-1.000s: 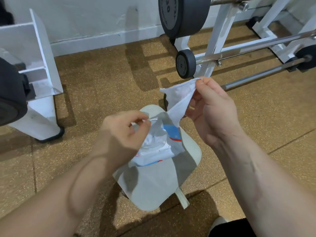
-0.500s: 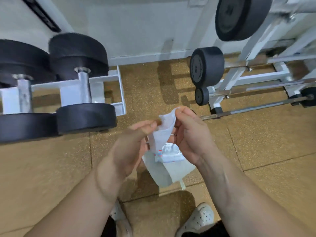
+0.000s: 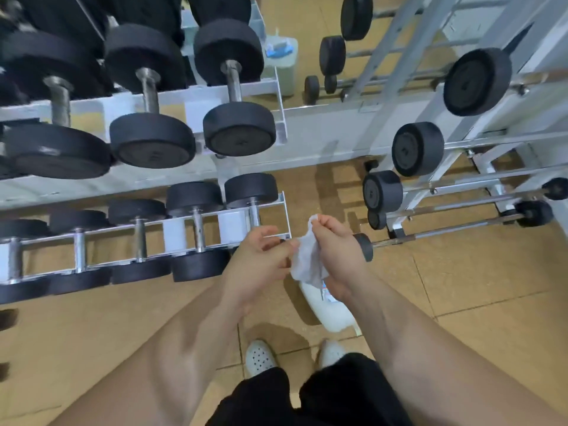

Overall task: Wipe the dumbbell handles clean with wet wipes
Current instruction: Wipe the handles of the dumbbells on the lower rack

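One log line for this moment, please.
right hand: grips wet wipe | left hand: at wipe edge, grip unclear | dumbbell handles: untouched | wipes pack: below hands

Tan speckled floor tiles (image 3: 476,287); white two-tier rack (image 3: 153,182) at left; white barbell stand (image 3: 498,198) at right; pale wall base (image 3: 322,133) between.

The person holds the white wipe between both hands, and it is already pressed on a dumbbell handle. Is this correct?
Not quite. The head view shows the wipe held between the left hand and the right hand, but pressed on nothing: it hangs in the air, apart from the nearest dumbbell handle.
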`<state>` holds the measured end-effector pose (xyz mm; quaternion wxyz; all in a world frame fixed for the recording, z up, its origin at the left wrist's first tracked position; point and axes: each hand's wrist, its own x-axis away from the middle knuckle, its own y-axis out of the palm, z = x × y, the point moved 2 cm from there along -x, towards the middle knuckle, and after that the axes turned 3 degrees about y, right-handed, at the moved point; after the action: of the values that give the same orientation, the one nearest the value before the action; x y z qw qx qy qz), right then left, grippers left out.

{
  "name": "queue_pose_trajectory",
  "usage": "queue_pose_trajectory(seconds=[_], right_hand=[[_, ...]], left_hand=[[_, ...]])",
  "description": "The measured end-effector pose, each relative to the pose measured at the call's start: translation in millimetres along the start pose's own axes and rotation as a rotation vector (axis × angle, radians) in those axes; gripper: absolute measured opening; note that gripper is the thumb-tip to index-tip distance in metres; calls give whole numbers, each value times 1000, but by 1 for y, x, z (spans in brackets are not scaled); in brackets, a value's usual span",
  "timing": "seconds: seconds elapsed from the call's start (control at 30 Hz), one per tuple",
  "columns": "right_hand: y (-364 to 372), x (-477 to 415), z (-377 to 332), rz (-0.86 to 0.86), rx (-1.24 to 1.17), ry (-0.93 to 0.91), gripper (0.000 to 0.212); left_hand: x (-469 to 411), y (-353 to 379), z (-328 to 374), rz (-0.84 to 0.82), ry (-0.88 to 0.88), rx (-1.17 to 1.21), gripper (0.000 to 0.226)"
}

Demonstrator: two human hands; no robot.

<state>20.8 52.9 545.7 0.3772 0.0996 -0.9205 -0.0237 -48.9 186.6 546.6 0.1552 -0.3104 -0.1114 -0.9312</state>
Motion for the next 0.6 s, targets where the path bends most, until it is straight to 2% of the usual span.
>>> queue_pose_trajectory(seconds=[0.07,0.13,0.17,0.27,0.4,0.5,0.6], right_hand=[[15,-3,0,-37,-8,26,8],[23,-15,0,-40,10,29,6],[25,-24,-2,-38,27,28,3],[34,-60,-2,-78,107,10,10],[52,-110,14,-199,462,-140,22],[60,-150,41,-209,759,-215,21],[68,-187,72,-193,912,-347,35]], left_hand=[[-8,-8,2,-60,-74,21,39],[-21,-18,2,-45,-71,-70,14],[-30,-24,2,10,-63,-100,8],[-63,-43,-5,167,-83,-86,17],[-110,-67,-21,197,-70,-78,19],[-142,-79,-36,175,-67,-102,24],[-174,-94,-57,136,-78,-147,13]])
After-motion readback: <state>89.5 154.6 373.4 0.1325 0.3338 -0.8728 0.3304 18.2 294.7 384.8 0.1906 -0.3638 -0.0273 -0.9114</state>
